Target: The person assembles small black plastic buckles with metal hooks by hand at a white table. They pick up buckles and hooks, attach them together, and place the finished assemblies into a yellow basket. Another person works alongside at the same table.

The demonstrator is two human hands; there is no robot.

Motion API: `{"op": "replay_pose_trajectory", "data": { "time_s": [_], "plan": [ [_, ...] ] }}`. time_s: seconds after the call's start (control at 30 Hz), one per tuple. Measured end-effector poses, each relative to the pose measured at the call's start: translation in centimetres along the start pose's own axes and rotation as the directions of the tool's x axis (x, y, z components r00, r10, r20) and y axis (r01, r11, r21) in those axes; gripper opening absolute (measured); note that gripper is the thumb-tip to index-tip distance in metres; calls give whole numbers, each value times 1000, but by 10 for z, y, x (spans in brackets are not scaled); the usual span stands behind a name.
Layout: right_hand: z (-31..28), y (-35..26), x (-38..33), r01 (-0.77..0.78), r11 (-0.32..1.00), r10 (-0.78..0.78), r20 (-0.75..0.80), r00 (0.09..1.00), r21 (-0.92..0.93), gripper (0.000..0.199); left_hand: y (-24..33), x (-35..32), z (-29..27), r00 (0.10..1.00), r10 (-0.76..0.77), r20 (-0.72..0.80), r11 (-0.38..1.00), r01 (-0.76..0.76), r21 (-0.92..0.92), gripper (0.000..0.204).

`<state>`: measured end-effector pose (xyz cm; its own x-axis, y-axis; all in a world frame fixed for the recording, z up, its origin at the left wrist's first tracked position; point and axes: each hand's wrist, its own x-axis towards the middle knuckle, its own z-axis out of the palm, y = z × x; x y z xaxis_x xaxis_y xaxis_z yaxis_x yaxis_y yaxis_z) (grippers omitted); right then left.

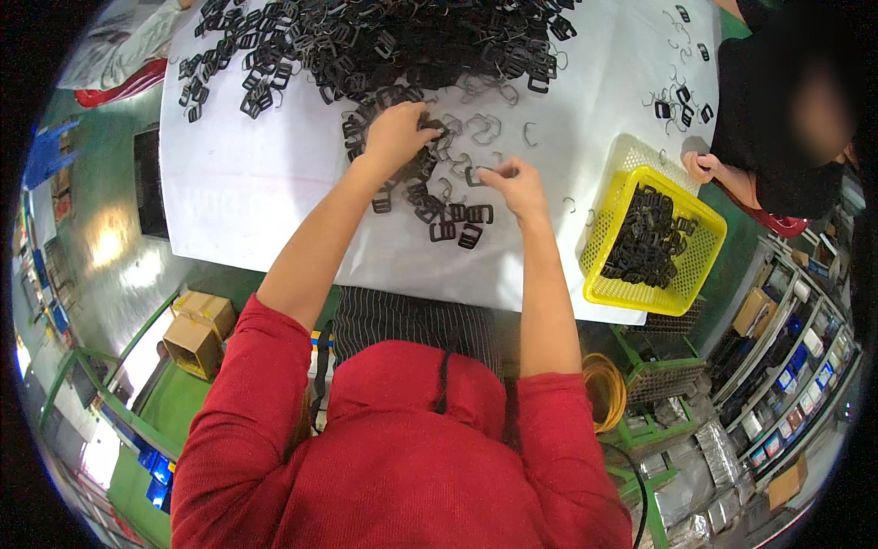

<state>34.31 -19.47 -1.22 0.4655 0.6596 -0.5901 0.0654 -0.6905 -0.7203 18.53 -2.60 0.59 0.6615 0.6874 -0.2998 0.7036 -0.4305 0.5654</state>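
A big heap of small black plastic buckles [393, 41] covers the far part of the white table [247, 183]. My left hand [398, 133] rests closed on several buckles at the heap's near edge. My right hand [514, 181] pinches one black buckle [474, 176] between its fingertips. Thin bent metal wire clips [483, 126] lie scattered between and beyond my hands. A small group of finished-looking black buckles [457, 224] lies just in front of my right hand.
A yellow mesh basket [688, 274] holding black buckles sits at the table's right edge. Another person in black [777, 137] sits at the far right, hand by the basket. Cardboard boxes [197, 331] stand on the green floor at left; shelving with parts at right.
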Motion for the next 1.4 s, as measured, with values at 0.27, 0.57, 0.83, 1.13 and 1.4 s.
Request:
{"op": "replay_pose_trajectory", "data": {
  "time_s": [0.27, 0.57, 0.83, 1.13, 1.4],
  "plan": [
    [-39, 19, -46, -149, 916, 68, 222, 973, 372, 19, -22, -36, -57, 803, 299, 516, 293, 437, -850, 15],
    [34, -1, -70, -215, 888, 134, -219, 966, -406, 31, -4, -84, 8, 959, 65, 275, 998, -60, -26, 28],
    [-26, 22, -76, -113, 994, 111, -139, 984, -7, 27, 1, -88, 20, 962, -9, 273, 992, 42, -115, 23],
    [-169, 30, -112, -239, 827, -296, -756, 584, -509, 28, 14, -59, -18, 766, -43, 642, 478, 580, -660, 18],
    [24, 10, -92, 231, 859, -387, -283, 878, -458, 35, -47, -94, -12, 797, 228, 560, -201, 601, -773, 16]
  ]
}}
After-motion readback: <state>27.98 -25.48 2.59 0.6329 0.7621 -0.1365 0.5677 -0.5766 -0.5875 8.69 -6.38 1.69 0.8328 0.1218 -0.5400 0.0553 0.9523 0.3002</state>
